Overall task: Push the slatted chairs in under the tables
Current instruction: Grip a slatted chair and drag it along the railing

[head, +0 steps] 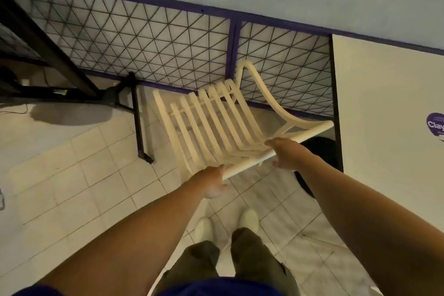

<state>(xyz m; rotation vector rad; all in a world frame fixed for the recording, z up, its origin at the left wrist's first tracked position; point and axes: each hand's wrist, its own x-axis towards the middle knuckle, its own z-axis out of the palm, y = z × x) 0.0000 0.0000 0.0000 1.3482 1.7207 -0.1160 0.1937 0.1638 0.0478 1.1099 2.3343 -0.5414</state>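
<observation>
Both hands [249, 170] on chair [211, 120], legs seemingly hidden

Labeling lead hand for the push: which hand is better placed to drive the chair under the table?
Right, probably. The right hand sits on the chair's top rail nearer the white table; the left hand only holds the rail's far end.

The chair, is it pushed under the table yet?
Only partly. The chair mostly stands beside the white table; both hands hold its top rail.
</observation>
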